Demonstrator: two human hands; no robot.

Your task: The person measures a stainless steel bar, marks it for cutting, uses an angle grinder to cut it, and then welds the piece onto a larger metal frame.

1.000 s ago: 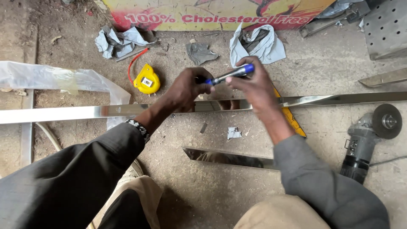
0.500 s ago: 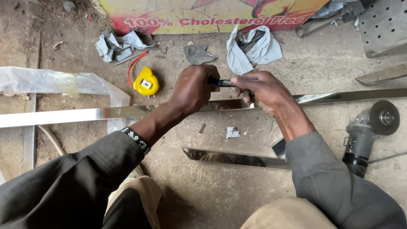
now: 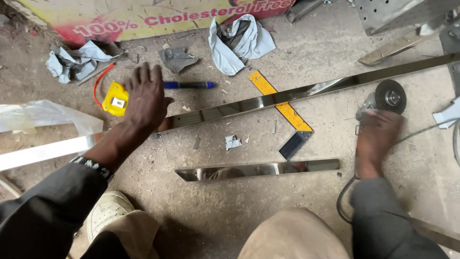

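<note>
Right hand [image 3: 376, 139] closed around the grey angle grinder [image 3: 383, 103], which lies on the floor just beyond the long polished steel bar's [image 3: 268, 101] right stretch. Left hand [image 3: 143, 98], released with fingers spread, presses the bar's left part, blue marker pen [image 3: 189, 85] just beyond it.

Both arms are covered by long dark grey sleeves reaching the wrists. A beaded band in black and white is worn at the left wrist [image 3: 94, 166]. The legs are clothed in tan trousers [image 3: 292, 237], and a pale, perforated shoe [image 3: 108, 211] is seen below the left arm.
</note>
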